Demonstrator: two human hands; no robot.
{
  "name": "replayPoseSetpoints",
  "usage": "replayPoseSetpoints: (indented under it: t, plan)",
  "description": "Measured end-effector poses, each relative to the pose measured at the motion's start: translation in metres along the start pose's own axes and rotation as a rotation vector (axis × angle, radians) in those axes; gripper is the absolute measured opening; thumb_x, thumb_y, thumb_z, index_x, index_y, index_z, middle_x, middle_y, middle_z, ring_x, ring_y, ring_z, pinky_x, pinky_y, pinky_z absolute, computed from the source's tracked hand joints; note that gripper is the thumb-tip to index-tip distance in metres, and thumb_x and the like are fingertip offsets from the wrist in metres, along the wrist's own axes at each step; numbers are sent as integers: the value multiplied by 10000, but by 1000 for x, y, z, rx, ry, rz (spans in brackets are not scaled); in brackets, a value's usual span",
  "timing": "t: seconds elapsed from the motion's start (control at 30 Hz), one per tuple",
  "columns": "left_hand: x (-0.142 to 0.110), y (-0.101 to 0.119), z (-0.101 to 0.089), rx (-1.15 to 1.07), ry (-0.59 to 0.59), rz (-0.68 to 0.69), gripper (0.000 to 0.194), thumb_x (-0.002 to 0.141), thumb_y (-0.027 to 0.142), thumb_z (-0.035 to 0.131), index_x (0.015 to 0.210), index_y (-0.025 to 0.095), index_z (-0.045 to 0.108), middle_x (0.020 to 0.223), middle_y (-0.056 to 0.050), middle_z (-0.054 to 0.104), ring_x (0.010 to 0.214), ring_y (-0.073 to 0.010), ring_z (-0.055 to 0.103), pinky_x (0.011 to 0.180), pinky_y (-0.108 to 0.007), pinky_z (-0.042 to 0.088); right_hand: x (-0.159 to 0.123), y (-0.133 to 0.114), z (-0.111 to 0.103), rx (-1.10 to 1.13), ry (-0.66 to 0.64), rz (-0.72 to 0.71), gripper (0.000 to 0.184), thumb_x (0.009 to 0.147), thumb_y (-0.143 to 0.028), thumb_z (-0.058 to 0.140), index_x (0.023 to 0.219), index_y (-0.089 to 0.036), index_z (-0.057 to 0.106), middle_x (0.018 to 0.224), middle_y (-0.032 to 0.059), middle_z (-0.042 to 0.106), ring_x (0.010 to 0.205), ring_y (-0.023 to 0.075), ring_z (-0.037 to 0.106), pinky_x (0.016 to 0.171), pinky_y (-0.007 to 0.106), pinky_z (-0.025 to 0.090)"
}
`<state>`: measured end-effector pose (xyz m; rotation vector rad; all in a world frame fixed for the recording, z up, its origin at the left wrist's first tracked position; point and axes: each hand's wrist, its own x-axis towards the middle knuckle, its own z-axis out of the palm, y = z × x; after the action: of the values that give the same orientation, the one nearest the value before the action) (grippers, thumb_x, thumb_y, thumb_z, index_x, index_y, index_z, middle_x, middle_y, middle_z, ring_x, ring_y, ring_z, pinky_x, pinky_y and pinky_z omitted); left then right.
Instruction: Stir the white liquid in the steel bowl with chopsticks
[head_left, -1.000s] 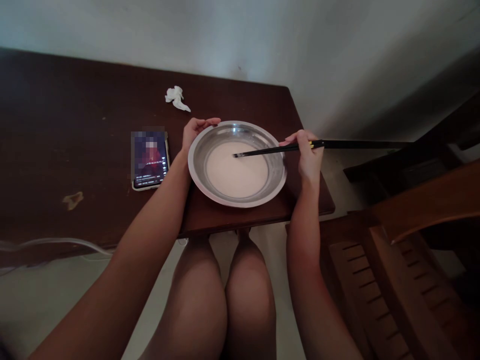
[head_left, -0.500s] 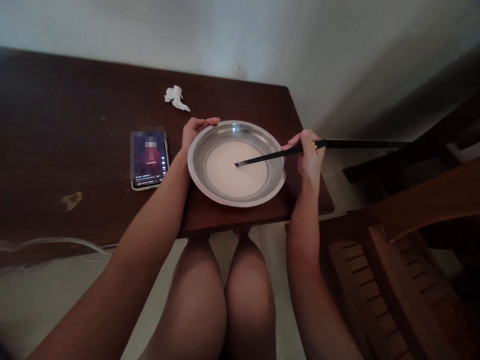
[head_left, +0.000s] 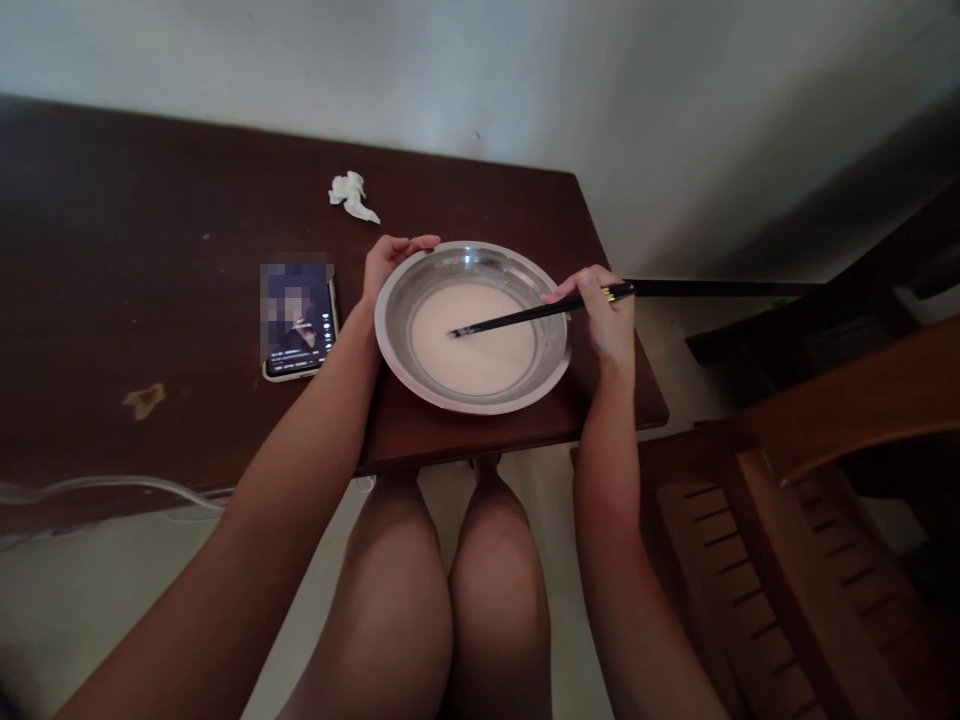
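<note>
Metal bowl (head_left: 484, 404) w/ pale liq. (head_left: 480, 362), on bench (head_left: 480, 436) nr front edge.
Bowl round, shiny, wide-rimmed; liq. opaque, off-white. L hand (head_left: 385, 266) holds rim; R hand (head_left: 611, 325) grips blk chopsticks (head_left: 525, 316), gold-banded, tips at liq.

Shown are your one left hand (head_left: 384, 266) and one right hand (head_left: 609, 325), two in all. You have one bowl (head_left: 553, 368), one pool of pale liquid (head_left: 472, 362), and black chopsticks (head_left: 517, 318), too close together to count. Before you, one table (head_left: 187, 200) carries one phone (head_left: 316, 322), one crumpled tissue (head_left: 349, 194) and one pale mark (head_left: 145, 401). In your view: two legs (head_left: 401, 585), at least one white cable (head_left: 135, 482).
</note>
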<state>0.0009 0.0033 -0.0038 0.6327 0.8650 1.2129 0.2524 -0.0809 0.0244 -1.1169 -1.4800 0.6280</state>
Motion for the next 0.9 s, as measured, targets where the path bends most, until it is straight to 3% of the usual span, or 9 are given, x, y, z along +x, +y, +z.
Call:
replayPoseSetpoints:
  t: [0.2, 0.4, 0.6, 0.77, 0.9]
  plan:
    - [-1, 1, 2, -31, 13, -28, 284, 835, 266, 376, 766, 188, 640, 601, -16, 640, 646, -162, 652, 641, -257, 523, 2, 0, -2, 45, 162, 15, 398, 847, -533, 447, 647, -220, 589, 587, -42, 582, 613, 115, 650, 685, 306, 532]
    - [-3, 2, 3, -56, 15, -62, 322, 848, 287, 358, 745, 181, 644, 602, -20, 638, 607, -155, 638, 614, -243, 508, 0, -3, 2, 14, 20, 13, 386, 803, -560, 505, 642, -223, 603, 581, -35, 606, 657, 127, 656, 709, 309, 540]
    - [-1, 1, 1, -56, 4, -54, 304, 840, 273, 372, 761, 163, 645, 613, -23, 631, 594, -144, 625, 636, -238, 500, 2, 1, -2, 59, 186, 42, 412, 814, -578, 470, 638, -225, 585, 597, -31, 591, 638, 134, 663, 687, 318, 540]
    - [-1, 1, 2, -46, 17, -52, 297, 836, 260, 364, 762, 169, 637, 613, -20, 630, 624, -153, 634, 653, -252, 505, 0, -1, 1, 56, 22, 32, 389, 804, -557, 507, 633, -221, 604, 566, -35, 587, 633, 127, 654, 691, 308, 535]
    - [-3, 2, 3, -48, 14, -58, 277, 827, 262, 381, 749, 183, 635, 597, -15, 628, 626, -157, 637, 654, -257, 509, 2, -1, 2, 29, 102, 4, 380, 821, -547, 485, 655, -225, 600, 585, -46, 595, 648, 120, 655, 724, 311, 534]
